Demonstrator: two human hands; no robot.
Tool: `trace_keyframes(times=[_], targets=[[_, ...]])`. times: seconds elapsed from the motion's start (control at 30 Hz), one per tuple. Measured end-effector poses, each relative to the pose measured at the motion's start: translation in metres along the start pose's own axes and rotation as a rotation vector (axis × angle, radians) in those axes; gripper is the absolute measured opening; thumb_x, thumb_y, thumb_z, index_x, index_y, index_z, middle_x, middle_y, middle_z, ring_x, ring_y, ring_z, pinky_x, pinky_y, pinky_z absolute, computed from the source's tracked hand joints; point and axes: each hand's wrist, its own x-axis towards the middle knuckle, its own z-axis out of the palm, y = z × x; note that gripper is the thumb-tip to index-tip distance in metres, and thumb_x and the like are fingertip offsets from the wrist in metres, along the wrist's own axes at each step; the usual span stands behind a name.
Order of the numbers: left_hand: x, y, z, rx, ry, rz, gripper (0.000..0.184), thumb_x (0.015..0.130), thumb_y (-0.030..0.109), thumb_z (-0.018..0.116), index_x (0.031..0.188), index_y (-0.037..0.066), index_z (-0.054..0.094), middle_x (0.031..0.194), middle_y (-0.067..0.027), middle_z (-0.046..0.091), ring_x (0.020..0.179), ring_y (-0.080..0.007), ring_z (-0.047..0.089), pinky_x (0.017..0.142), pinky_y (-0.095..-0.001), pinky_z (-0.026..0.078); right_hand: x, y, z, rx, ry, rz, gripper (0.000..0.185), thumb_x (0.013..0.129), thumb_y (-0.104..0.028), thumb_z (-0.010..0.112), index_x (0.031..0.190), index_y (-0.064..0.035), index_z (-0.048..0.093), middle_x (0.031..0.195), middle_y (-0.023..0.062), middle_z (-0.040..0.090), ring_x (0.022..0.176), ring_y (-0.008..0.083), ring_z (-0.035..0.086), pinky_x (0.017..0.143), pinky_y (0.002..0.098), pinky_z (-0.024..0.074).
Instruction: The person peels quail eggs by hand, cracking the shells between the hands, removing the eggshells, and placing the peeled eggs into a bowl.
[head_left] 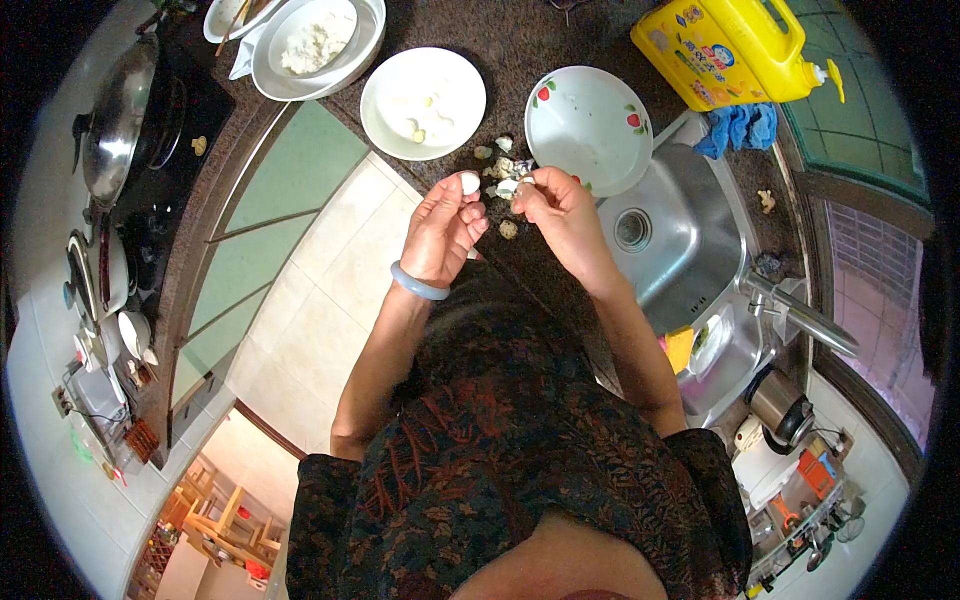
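Taking the hands as the clock's centre, scraps (508, 169) lie on the table (510, 40) just past the left hand (440, 225) and the right hand (568, 215). A bowl (376, 100) with pieces (418, 134) in it stands at eleven o'clock; beyond, at ten, a small bowl (346, 22) of food (315, 45) sits inside a larger one. A basin (590, 86) stands between one and two, a jug (710, 55) farther out at two, a cloth (738, 131) just beside it. The sink (692, 215) lies between three and four. A pan (112, 150) rests between nine and ten.
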Motion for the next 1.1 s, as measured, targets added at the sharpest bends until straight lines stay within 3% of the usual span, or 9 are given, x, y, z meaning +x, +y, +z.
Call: trace_keyframes(times=[0.13,0.17,0.2,0.27,0.3,0.4,0.57,0.77,1.1], targets=[[0.003,0.006,0.002,-0.049,0.013,-0.039,0.038,0.104,0.038,0.051,0.114,0.001,0.059,0.086,-0.0003,0.054,0.071,-0.0109,0.048,0.062,-0.0260,0.044,0.000,0.009,0.007,-0.267,0.124,-0.115,0.016,0.091,-0.010,0.068,0.099,0.0030,0.063,0.077,0.0087,0.067,0.064,0.0122,0.060,0.062,0.0277,0.0491],[0.004,0.009,0.003,-0.020,0.032,-0.044,0.041,0.104,0.040,0.049,0.114,0.001,0.059,0.085,-0.0001,0.054,0.070,-0.0107,0.048,0.061,-0.0256,0.043,-0.001,0.003,0.007,-0.358,0.100,-0.126,0.016,0.089,-0.006,0.067,0.103,0.0014,0.063,0.083,0.0135,0.067,0.069,0.0204,0.065,0.066,0.0320,0.0519],[0.006,0.013,0.004,-0.015,0.028,-0.045,0.041,0.104,0.040,0.049,0.114,0.001,0.059,0.085,-0.0001,0.054,0.070,-0.0107,0.048,0.061,-0.0256,0.043,0.000,0.006,0.008,-0.354,0.104,-0.129,0.016,0.089,-0.006,0.067,0.103,0.0014,0.063,0.083,0.0135,0.067,0.069,0.0204,0.065,0.066,0.0320,0.0519],[0.011,0.023,0.006,0.072,0.011,0.030,0.043,0.104,0.042,0.048,0.114,0.001,0.058,0.084,0.0002,0.053,0.070,-0.0102,0.047,0.060,-0.0246,0.041,0.002,0.013,0.009,-0.672,0.089,-0.514,0.021,0.086,-0.002,0.065,0.107,-0.0002,0.063,0.089,0.0160,0.067,0.077,0.0288,0.066,0.071,0.0379,0.0537],[0.013,0.027,0.007,0.158,0.022,0.070,0.043,0.104,0.042,0.048,0.112,0.002,0.059,0.083,0.0009,0.053,0.069,-0.0097,0.048,0.059,-0.0243,0.041,0.000,0.012,0.009,-0.717,0.066,-0.474,0.024,0.085,0.000,0.064,0.109,-0.0014,0.063,0.092,0.0172,0.067,0.084,0.0341,0.065,0.076,0.0432,0.0533],[0.022,0.042,0.011,0.509,0.097,0.251,0.035,0.104,0.038,0.050,0.100,0.006,0.063,0.082,-0.0009,0.060,0.066,-0.0089,0.051,0.058,-0.0243,0.042,-0.002,0.003,0.007,-0.680,0.149,-0.462,0.021,0.086,-0.001,0.064,0.107,-0.0014,0.063,0.088,0.0166,0.066,0.082,0.0340,0.065,0.075,0.0424,0.0534],[0.026,0.057,0.023,0.129,0.015,0.020,0.026,0.102,0.030,0.055,0.109,0.005,0.059,0.092,-0.0061,0.065,0.074,-0.0134,0.057,0.064,-0.0266,0.049,-0.004,-0.018,0.000,-0.450,0.148,-0.335,0.011,0.093,-0.009,0.062,0.099,0.0009,0.062,0.090,0.0178,0.068,0.078,0.0312,0.066,0.073,0.0390,0.0516],[0.020,0.040,0.032,0.055,-0.014,-0.151,0.031,0.103,0.030,0.052,0.117,0.002,0.055,0.107,-0.0123,0.069,0.084,-0.0178,0.065,0.071,-0.0281,0.053,-0.006,-0.045,0.002,-0.299,0.125,-0.236,0.013,0.094,-0.010,0.062,0.099,0.0015,0.060,0.089,0.0174,0.067,0.080,0.0324,0.066,0.071,0.0382,0.0511],[0.017,0.019,0.036,0.146,-0.016,-0.117,0.027,0.101,0.029,0.056,0.119,0.009,0.059,0.107,-0.0075,0.071,0.094,-0.0170,0.069,0.076,-0.0290,0.056,0.002,-0.038,0.010,-0.513,0.308,-0.601,0.025,0.080,-0.004,0.075,0.096,-0.0035,0.055,0.090,0.0128,0.061,0.085,0.0320,0.061,0.073,0.0422,0.0465]])
